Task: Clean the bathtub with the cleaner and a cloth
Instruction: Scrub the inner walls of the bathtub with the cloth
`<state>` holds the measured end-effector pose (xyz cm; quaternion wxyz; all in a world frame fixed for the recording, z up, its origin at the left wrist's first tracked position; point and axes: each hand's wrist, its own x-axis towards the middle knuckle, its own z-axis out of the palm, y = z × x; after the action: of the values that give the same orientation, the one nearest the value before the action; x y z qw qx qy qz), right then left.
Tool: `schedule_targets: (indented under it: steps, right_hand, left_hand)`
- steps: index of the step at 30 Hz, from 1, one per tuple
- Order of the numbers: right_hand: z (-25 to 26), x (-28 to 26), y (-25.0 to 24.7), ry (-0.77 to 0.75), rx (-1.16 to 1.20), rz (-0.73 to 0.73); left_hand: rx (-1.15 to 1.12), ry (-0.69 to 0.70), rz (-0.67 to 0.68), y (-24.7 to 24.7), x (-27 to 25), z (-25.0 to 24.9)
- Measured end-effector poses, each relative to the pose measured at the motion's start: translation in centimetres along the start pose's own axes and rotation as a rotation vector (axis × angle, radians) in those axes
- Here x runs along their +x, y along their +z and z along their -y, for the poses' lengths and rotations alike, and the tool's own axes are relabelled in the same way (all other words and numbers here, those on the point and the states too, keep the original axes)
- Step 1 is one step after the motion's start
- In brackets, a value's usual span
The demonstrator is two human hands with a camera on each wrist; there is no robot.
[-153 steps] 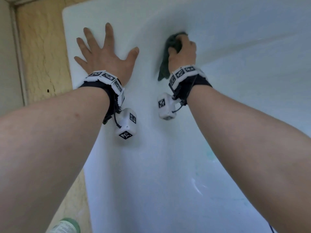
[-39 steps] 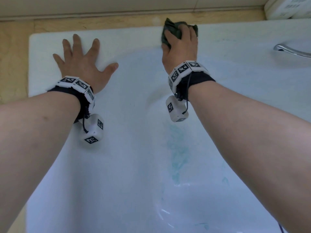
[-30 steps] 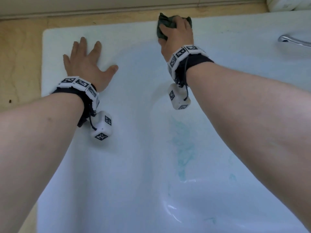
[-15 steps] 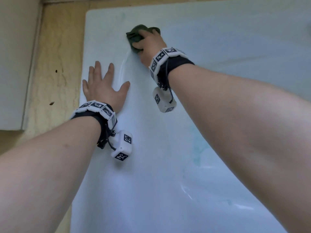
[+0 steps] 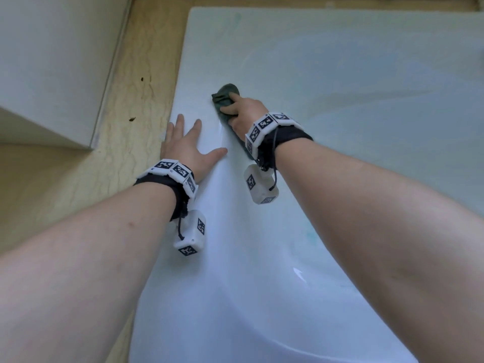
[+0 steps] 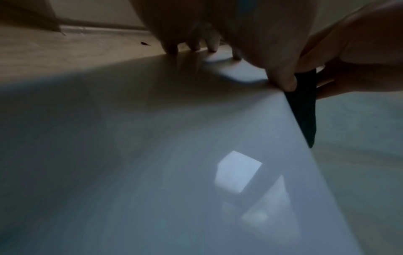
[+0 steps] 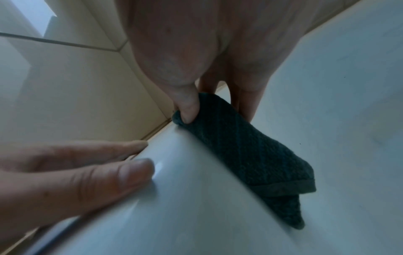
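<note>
On the bathtub (image 5: 262, 258) rim, right-hand fingers (image 7: 187, 107) pinch the cloth (image 7: 240, 148).

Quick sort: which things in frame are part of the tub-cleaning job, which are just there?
In use:
- bathtub, surface being wiped
- cloth, dark green, on the tub's edge
- right hand, grips the cloth
- left hand, flat on the rim, fingers spread

Just there:
- floor, beige, with dark specks
- white cabinet beside the tub

No cleaner bottle in view.

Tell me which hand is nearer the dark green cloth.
Right. The right hand grips the cloth against the bathtub rim; the left hand lies flat on the rim beside it, not touching it.
</note>
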<state>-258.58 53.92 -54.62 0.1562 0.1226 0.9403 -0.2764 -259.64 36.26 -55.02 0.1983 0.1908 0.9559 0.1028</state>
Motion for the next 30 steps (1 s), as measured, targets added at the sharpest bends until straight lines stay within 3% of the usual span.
schedule_targets:
  steps: [5, 8, 17, 22, 25, 30]
  right_hand:
    - [1.5, -2.8, 2.0, 0.030, 0.006, -0.006]
    - [2.6, -4.2, 2.6, -0.061, -0.083, -0.012]
    - [1.5, -2.5, 3.0, -0.256, -0.153, -0.072]
    - [1.5, -1.0, 3.3, -0.227, 0.010, -0.197]
    - [1.2, 0.2, 4.0, -0.277, -0.024, -0.310]
    - [1.0, 1.8, 3.3, -0.188, -0.163, -0.242]
  left_hand:
    - [-0.070, -0.102, 0.094, 0.2, -3.9, 2.1]
    - [-0.077, -0.214, 0.146, 0.4, -5.3, 2.1]
    - [0.006, -0.390, 0.244, -0.6, -3.2, -0.3]
    - [-0.050, -0.388, 0.163, 0.3, -2.4, -0.8]
    - [-0.092, -0.341, 0.127, 0.6, -2.1, -1.0]
    - [-0.115, -0.278, 0.098, 0.8, -1.8, 0.1]
